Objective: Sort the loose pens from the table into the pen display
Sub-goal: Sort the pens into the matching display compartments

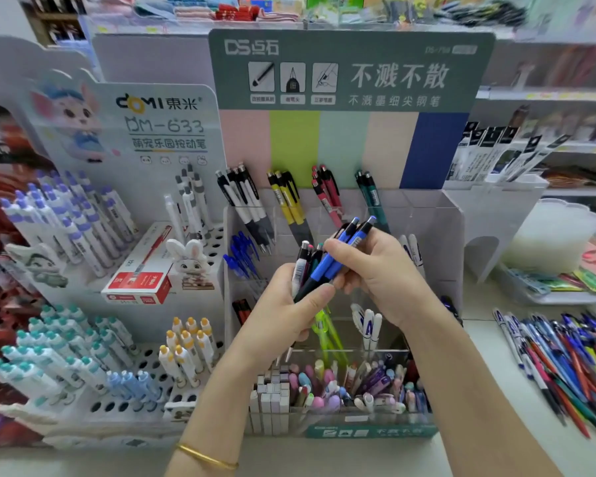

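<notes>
Head: right hand (375, 270) pinches blue pens (356, 235); left hand (283, 315) grips bundle (302, 266).

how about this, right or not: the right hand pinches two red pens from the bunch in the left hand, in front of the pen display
Not quite. As the head view shows, the right hand pinches two blue pens, not red ones. The rest stands: they come from the bunch that the left hand grips, in front of the pen display.
</notes>
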### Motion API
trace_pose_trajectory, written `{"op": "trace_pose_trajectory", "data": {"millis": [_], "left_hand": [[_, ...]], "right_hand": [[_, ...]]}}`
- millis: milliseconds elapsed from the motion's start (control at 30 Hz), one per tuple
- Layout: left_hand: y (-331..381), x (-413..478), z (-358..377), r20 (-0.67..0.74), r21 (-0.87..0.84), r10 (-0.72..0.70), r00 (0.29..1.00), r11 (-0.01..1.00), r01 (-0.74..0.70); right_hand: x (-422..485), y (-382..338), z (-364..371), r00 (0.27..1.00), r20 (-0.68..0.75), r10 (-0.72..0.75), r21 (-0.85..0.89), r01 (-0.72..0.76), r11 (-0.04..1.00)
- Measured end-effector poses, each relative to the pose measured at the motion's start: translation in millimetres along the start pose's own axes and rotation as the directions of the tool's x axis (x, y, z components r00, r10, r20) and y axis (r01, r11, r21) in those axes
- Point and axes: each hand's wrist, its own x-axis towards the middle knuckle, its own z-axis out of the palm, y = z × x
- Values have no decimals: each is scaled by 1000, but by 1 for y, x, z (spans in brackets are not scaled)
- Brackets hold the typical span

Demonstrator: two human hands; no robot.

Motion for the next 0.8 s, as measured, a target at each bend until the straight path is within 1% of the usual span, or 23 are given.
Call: {"op": "trace_pose_trajectory", "data": {"millis": [100,200,267,333,400,433,467,533,567,600,633,667,700,800], "left_hand": [[4,7,0,-49,14,-1,999,1000,2],[9,16,2,-87,-50,-2,996,999,-2],[13,21,5,-80,-83,9,997,996,-15],[18,25,8,-65,-137,15,998,990,-24],[21,26,10,-45,-215,16,999,976,-25],[23,26,11,-33,-243,20,999,970,-28],[23,26,12,-23,-257,29,999,966,-34],[24,28,14,-3,-265,51,999,963,-50],[25,30,16,7,-267,58,998,962,-54],[26,32,19,17,-270,62,998,961,-55],[27,34,21,27,-276,66,997,960,-56],[29,37,25,36,-284,69,997,957,-56],[30,40,28,46,-294,74,996,954,-58],[31,46,36,80,-313,79,994,949,-51]], "right_hand": [[5,-5,-15,978,-203,-39,33,47,998],[12,-13,-32,924,-353,-147,-8,154,988],[16,-19,-39,886,-410,-217,-51,215,975],[20,-23,-43,866,-428,-258,-89,244,966],[22,-24,-45,850,-432,-302,-167,254,953],[23,-23,-47,828,-446,-340,-220,267,938],[23,-22,-50,793,-469,-390,-274,288,917],[26,-23,-57,678,-516,-524,-412,339,846],[28,-24,-62,613,-510,-604,-504,356,787],[31,-26,-66,565,-476,-674,-595,357,720],[35,-28,-71,545,-430,-720,-675,336,657],[39,-30,-75,557,-387,-735,-738,291,609],[45,-31,-80,591,-358,-723,-783,231,577],[58,-34,-91,709,-351,-612,-835,59,547]]}}
